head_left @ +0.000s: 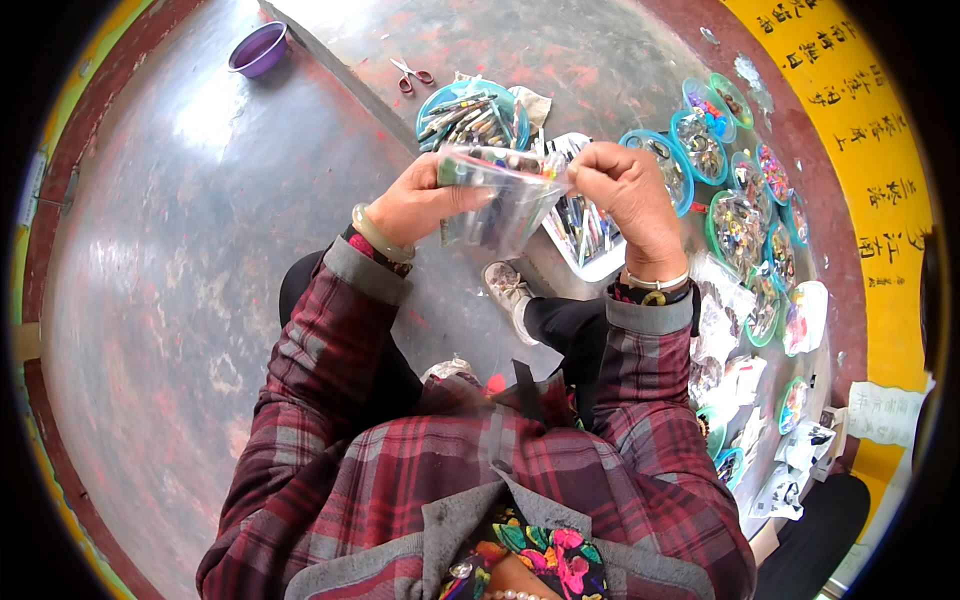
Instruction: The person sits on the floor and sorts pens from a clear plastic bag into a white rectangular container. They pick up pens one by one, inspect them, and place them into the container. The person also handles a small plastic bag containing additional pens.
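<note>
Both hands hold up a clear plastic pouch (505, 215) with several pens inside, in front of my chest. My left hand (430, 203) grips the pouch's left edge, its thumb lying across the front near the top. At the pouch's upper right corner, the fingers of my right hand (630, 195) are pinched together on the plastic. Just beyond the pouch is a blue basket (523, 118) heaped with pens (470, 115). Behind and below the right hand, a white tray (605, 268) holds many more pens, partly hidden by the hands and pouch.
Red-handled scissors (412, 76) lie on the floor past the blue basket. A purple basin (258, 50) stands far left. Several round baskets (738, 232) of small items crowd the right side, with plastic bags (715, 320) among them. My shoe (508, 298) is near the tray.
</note>
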The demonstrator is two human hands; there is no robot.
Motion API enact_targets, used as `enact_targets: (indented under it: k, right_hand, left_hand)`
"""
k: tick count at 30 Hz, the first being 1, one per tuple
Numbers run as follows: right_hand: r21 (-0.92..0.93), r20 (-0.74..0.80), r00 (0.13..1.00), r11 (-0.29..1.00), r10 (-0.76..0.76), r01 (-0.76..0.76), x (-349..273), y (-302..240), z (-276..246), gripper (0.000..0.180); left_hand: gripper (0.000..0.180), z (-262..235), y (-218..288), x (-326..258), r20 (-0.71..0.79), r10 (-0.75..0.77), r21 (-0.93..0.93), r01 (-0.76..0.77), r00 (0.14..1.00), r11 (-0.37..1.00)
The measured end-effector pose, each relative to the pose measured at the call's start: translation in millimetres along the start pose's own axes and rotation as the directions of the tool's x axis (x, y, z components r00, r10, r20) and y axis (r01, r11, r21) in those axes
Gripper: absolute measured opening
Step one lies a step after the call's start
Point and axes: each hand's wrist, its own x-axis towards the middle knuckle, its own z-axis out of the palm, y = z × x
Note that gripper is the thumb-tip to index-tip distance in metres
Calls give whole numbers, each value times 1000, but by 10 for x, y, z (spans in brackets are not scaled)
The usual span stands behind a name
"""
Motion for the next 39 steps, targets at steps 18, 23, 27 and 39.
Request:
enact_targets:
  k: [18,23,27,39]
  right_hand:
    - [291,0,997,954,-77,74,12,81,-6,17]
    - [499,100,993,867,-67,8,41,164,146,35]
    - [389,245,962,897,120,-210,79,339,285,37]
    - [687,142,980,700,136,-197,157,433,379,27]
  left_hand:
    - [27,-47,-87,20,-49,-36,-120,30,998,992]
    - [26,-39,-116,61,-188,-69,-358,-3,980,934]
    - [26,-92,-177,102,-232,-81,-397,-18,969,918]
    - [39,-50,-111,104,-183,-84,-339,18,980,940]
